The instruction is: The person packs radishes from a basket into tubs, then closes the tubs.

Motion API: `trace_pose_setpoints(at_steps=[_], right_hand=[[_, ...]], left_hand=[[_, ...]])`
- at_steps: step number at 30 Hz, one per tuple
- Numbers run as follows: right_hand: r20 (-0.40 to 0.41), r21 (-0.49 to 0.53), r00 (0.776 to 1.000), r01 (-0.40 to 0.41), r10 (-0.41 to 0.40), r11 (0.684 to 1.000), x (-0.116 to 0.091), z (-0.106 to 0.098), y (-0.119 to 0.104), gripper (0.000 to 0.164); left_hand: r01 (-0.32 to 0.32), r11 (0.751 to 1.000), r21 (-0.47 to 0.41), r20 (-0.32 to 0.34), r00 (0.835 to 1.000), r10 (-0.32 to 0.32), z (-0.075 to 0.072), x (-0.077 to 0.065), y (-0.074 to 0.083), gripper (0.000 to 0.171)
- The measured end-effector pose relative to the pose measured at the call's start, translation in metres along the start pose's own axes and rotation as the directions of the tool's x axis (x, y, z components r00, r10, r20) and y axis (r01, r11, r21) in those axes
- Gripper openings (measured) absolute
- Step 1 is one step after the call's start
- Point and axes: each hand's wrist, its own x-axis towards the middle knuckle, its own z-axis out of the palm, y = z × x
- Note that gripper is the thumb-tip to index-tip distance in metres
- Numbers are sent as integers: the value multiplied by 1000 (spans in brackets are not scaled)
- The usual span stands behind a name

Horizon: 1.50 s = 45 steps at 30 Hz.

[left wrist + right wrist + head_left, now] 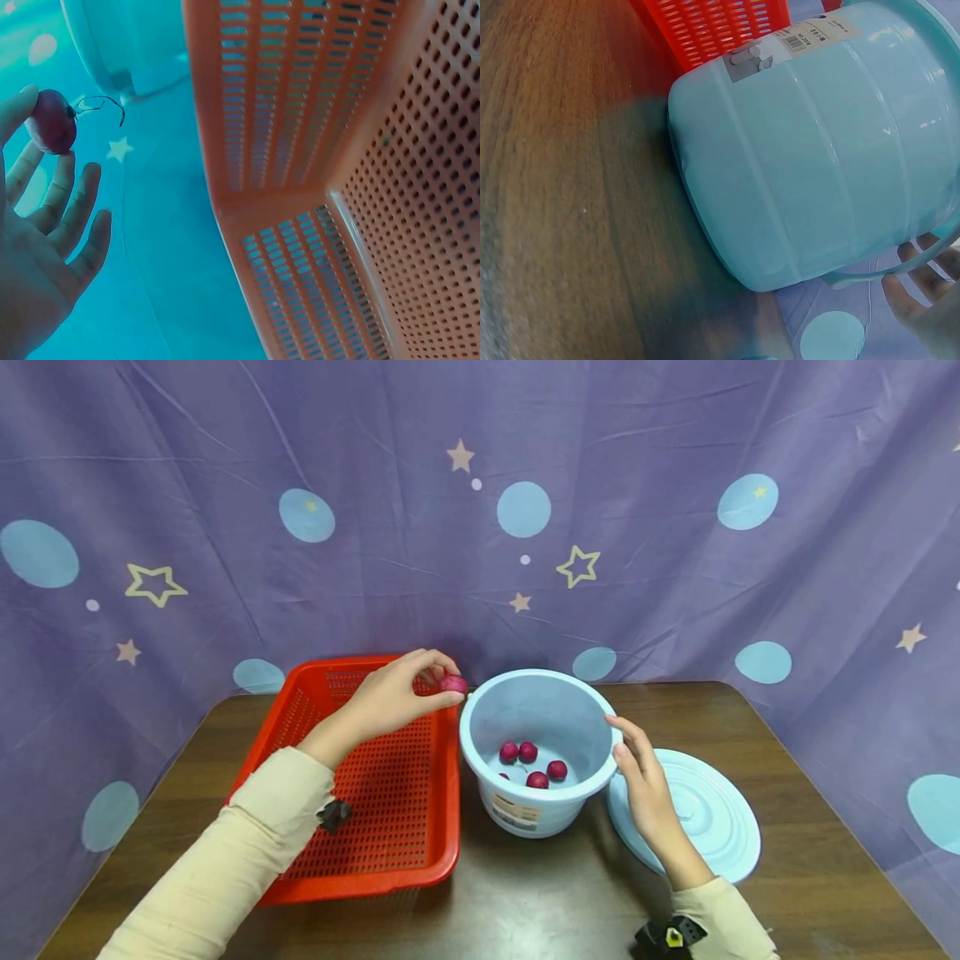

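Observation:
A red radish (452, 684) is pinched between the thumb and fingers of my left hand (397, 693), above the right wall of a red plastic basket (442, 860). In the left wrist view a thin root trails from the radish (54, 124); the other fingers are spread. A light blue bucket (525, 814) stands right of the basket, and several radishes (537, 780) lie on its floor. My right hand (645, 781) holds the bucket's right rim by the fingertips and thumb. In the right wrist view the bucket handle (900, 270) passes beside that hand's fingers.
A round light blue lid (712, 810) lies on the wooden table (525, 902), right of the bucket and partly behind the right hand. A purple curtain (390, 510) with stars and dots hangs behind the table. A paper label (810, 37) is on the bucket's side.

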Motion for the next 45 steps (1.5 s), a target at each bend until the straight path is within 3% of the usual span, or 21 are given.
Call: trace_pose_setpoints(at_steps=[8, 18, 28, 39, 45], right_hand=[[-6, -9, 1000, -4, 4, 1000, 0, 0, 1, 38], [-3, -6, 1000, -3, 3, 1000, -1, 0, 0, 38], [6, 12, 1000, 8, -8, 1000, 0, 1, 0, 38], [1, 10, 1000, 6, -6, 1000, 0, 0, 0, 38], [0, 8, 1000, 10, -10, 1000, 1, 0, 0, 38]], left_hand=[[-66, 997, -46, -8, 998, 66, 11, 1, 19, 31], [-167, 981, -101, 36, 985, 172, 26, 4, 41, 30], [-163, 982, -93, 113, 978, 173, 37, 7, 59, 32], [-234, 969, -75, 168, 955, 244, 56, 13, 62, 33], [-228, 972, -47, 212, 949, 233, 63, 14, 61, 31]])
